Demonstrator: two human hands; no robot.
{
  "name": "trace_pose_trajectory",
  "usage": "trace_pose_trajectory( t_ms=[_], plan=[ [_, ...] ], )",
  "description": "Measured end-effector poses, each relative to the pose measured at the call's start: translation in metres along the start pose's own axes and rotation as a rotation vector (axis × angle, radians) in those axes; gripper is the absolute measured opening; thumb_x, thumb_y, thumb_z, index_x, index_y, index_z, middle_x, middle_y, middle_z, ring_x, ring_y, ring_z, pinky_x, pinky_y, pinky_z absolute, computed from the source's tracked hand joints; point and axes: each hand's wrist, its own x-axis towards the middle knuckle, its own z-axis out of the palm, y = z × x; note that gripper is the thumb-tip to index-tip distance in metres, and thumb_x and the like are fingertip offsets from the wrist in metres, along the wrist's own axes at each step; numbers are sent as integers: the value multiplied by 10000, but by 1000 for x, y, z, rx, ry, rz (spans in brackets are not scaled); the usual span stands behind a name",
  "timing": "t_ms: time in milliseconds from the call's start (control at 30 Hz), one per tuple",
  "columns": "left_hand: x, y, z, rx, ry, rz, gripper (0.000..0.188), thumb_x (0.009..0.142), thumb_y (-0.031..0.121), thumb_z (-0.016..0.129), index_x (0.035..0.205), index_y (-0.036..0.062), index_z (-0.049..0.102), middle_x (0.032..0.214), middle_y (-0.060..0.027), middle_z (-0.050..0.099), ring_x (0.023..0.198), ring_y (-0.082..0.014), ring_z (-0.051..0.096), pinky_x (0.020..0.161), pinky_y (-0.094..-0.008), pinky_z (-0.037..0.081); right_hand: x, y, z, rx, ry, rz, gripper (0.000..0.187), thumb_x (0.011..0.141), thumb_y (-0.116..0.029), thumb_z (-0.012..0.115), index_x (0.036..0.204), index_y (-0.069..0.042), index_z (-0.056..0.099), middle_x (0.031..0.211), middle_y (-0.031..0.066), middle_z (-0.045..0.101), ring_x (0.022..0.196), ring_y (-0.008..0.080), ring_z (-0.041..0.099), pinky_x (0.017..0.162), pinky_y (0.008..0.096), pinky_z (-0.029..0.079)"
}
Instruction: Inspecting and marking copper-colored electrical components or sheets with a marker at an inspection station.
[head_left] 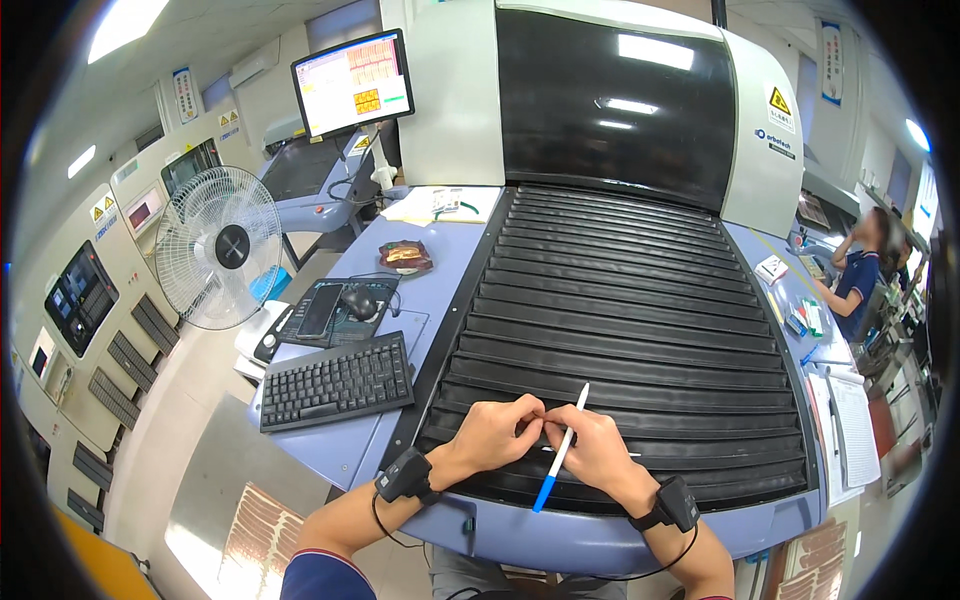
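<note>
My left hand (494, 432) and my right hand (592, 447) meet over the near end of a black ribbed machine bed (620, 300). A white pen with a blue end (563, 449) lies slanted across my right hand, held in its fingers, the blue end toward me. The fingertips of both hands are pinched together and touch each other. Whatever is between them, if anything, is too small or hidden to make out. Each wrist carries a dark strapped device with a thin cable.
To the left are a black keyboard (338, 382), a mouse (359, 301), a phone (320, 311) and a fan (220, 248). A monitor (353, 83) and a dark machine hood (615, 100) rise behind. Papers (853, 432) lie at right, where another person (860, 275) sits farther back.
</note>
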Motion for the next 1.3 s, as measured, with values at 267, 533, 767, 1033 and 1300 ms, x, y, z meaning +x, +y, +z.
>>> trace_pose_trajectory(
  t_ms=[267, 533, 767, 1033, 1300],
  plan=[
    [-1, 5, 0, 0, 13, 27, 122, 868, 50, 705, 963, 27, 634, 747, -118, 719, 651, -254, 727, 580, -319, 560, -3, 2, 2, 24, 31, -37, 156, 822, -4, 681, 969, -37, 639, 740, 139, 672, 681, 351, 675, 605, 424, 526],
    [-1, 5, 2, -13, 30, 36, 117, 870, 106, 703, 952, 54, 638, 728, -110, 708, 634, -284, 711, 559, -353, 551, -5, 1, 2, 29, 26, -41, 131, 859, -52, 691, 976, -42, 634, 743, 150, 671, 690, 367, 674, 598, 443, 521],
    [1, 5, -1, 32, 4, -46, 103, 876, 44, 701, 965, 17, 660, 767, -119, 718, 677, -213, 735, 611, -302, 568, -2, 5, 4, 24, 32, -46, 136, 914, -126, 687, 1009, -39, 643, 796, 175, 677, 726, 385, 676, 622, 454, 533],
    [0, 4, 0, -20, 3, -21, 103, 862, -23, 688, 957, -14, 648, 798, -133, 732, 738, -224, 752, 664, -294, 574, -3, 2, 3, 39, 37, -51, 107, 938, -125, 620, 942, -24, 584, 758, 191, 651, 745, 405, 660, 637, 486, 518],
    [-1, 1, 0, -21, -18, -50, 99, 867, -30, 680, 956, -23, 637, 790, -136, 729, 728, -220, 751, 664, -295, 578, -4, 2, 3, 33, 22, -42, 129, 946, -132, 622, 934, -14, 572, 727, 200, 643, 716, 412, 653, 621, 492, 509]
  ],
)
